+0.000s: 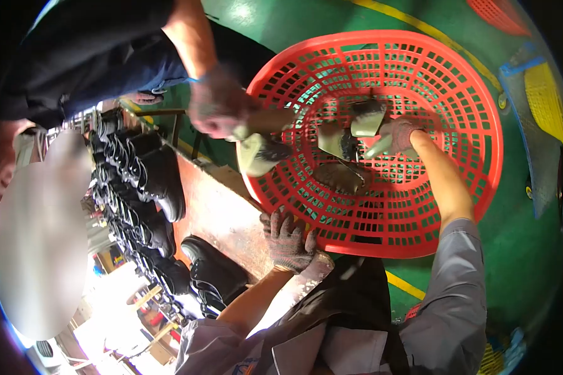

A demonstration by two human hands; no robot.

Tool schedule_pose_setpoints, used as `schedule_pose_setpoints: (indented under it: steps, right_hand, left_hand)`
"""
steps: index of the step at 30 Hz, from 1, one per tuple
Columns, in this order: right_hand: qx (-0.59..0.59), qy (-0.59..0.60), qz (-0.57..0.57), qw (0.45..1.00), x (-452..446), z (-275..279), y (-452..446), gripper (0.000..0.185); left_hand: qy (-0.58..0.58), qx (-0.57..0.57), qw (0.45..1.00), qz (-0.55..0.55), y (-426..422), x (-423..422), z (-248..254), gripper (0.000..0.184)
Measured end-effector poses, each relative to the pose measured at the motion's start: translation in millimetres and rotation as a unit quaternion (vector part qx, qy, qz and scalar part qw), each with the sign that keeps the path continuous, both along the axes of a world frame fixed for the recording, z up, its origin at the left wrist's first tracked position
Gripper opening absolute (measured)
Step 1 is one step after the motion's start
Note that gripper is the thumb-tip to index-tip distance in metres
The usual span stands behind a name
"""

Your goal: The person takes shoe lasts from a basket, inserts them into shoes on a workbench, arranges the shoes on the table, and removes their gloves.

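A gloved right hand [397, 139] reaches into a red basket [491, 150], its fingers against or just beside the uppermost of three dark-and-pale pieces [366, 119]; how far its grip is closed, and whether it has hold of that piece, cannot be told, as the fingertips blend into the pale edge. The gloved left hand [291, 244] lies with fingers spread on the edge of the tabletop [216, 215], near the basket's rim, its grip open and holding nothing visible. The lowest, darkest of the three pieces is dim, its outline hard to make out against the mesh.

Across the basket, a co-worker's gloved hand [218, 105], smeared by motion, is at a blurred brown item [272, 120] and a fourth pale-and-black piece [259, 155] over the rim; which of these it grips is unclear. The co-worker's other hand is not clearly seen, and a blurred patch hides part of the left side.

Black laced shoes [213, 272] crowd along the tabletop, overlapping too closely to count. One more red basket [497, 14] is cut off at the upper right. At the right, a cart [528, 125] with a blue edge bears one yellow item [547, 103], two small wheels showing on the green floor [513, 250]
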State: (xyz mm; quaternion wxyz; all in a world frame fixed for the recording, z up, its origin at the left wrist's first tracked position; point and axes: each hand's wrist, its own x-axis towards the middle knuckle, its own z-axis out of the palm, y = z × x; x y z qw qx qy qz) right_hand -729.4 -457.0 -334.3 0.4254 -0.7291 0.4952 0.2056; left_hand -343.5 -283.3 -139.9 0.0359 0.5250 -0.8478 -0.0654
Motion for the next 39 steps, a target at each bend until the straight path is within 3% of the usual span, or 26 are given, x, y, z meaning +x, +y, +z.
schedule_pose_setpoints:
  steps: [1, 3, 4, 6, 9, 11, 12, 13, 15, 18, 21, 24, 25, 26, 29, 31, 33, 34, 36, 38, 39]
  right_hand:
    - [0.027, 0.009, 0.030, 0.999, 19, -42, 1, 0.066]
    - [0.172, 0.066, 0.028, 0.983, 53, -45, -5, 0.076]
    - [0.123, -0.012, -0.081, 0.989, 50, -18, 12, 0.088]
    - [0.228, -0.049, -0.069, 0.970, 63, -44, 16, 0.100]
    - [0.097, -0.092, -0.148, 0.980, 55, -34, 56, 0.101]
    - [0.135, -0.032, -0.198, 0.970, 59, -48, 69, 0.101]
    - [0.105, -0.007, -0.214, 0.971, 60, -52, 77, 0.092]
    - [0.217, -0.058, -0.289, 0.930, 55, -52, 81, 0.085]
    - [0.420, -0.145, -0.421, 0.791, 38, -50, 80, 0.072]
    - [0.377, -0.288, -0.520, 0.710, 29, -62, 117, 0.048]
    - [0.406, -0.365, -0.557, 0.627, 59, 33, 100, 0.046]
    - [0.435, -0.459, -0.518, 0.576, 94, 137, 104, 0.043]
    - [0.456, -0.517, -0.457, 0.562, 101, 149, 104, 0.048]
    - [0.476, -0.572, -0.393, 0.540, 108, 161, 104, 0.053]
    - [0.555, -0.632, -0.338, 0.423, 135, 190, 129, 0.067]
    - [0.605, -0.637, -0.347, 0.329, 159, 211, 153, 0.076]
    - [0.657, -0.614, -0.354, 0.256, 206, 267, 174, 0.082]
    - [0.686, -0.585, -0.348, 0.257, 227, 289, 184, 0.081]
    - [0.739, -0.521, -0.318, 0.286, 264, 318, 196, 0.078]
    - [0.721, -0.519, -0.297, 0.350, 294, 323, 210, 0.074]
    - [0.677, -0.551, -0.299, 0.386, 311, 317, 223, 0.073]
  left_hand:
    - [0.011, -0.004, 1.000, 0.002, -2, -2, 1, 0.036]
    - [0.027, 0.005, 1.000, -0.001, -8, -5, 5, 0.035]
    - [0.032, 0.010, 0.999, -0.002, -11, -4, 7, 0.035]
    - [0.044, 0.000, 0.999, 0.001, -15, -3, 8, 0.034]
    - [0.040, 0.019, 0.999, 0.023, -8, 3, 3, 0.035]
    - [0.051, 0.018, 0.998, 0.027, -6, 4, 3, 0.035]
    - [0.057, 0.012, 0.998, 0.028, -9, 5, 3, 0.036]
    - [0.057, 0.015, 0.998, 0.027, -10, 7, 4, 0.035]
    - [0.073, 0.006, 0.997, 0.032, -11, 8, 5, 0.034]
    - [0.070, 0.021, 0.997, 0.034, -15, 12, 11, 0.035]
    - [0.094, 0.007, 0.994, 0.055, -11, 17, 12, 0.039]
    - [0.109, 0.054, 0.991, 0.064, -4, 23, 14, 0.039]
    - [0.091, 0.096, 0.989, 0.060, -8, 26, 24, 0.039]
    - [0.120, 0.058, 0.989, 0.063, -7, 29, 24, 0.039]
    - [0.167, 0.009, 0.984, 0.061, 1, 37, 29, 0.041]
    - [0.151, 0.054, 0.986, 0.051, 5, 47, 41, 0.042]
    - [0.264, 0.082, 0.954, 0.112, 23, 60, 44, 0.043]
    - [0.319, 0.100, 0.932, 0.139, 34, 67, 48, 0.044]
    - [0.271, 0.095, 0.937, 0.201, 71, 120, 107, 0.043]
    - [0.190, -0.191, 0.933, 0.238, 121, 191, 132, 0.043]
    - [0.098, -0.225, 0.928, 0.280, 143, 226, 146, 0.039]
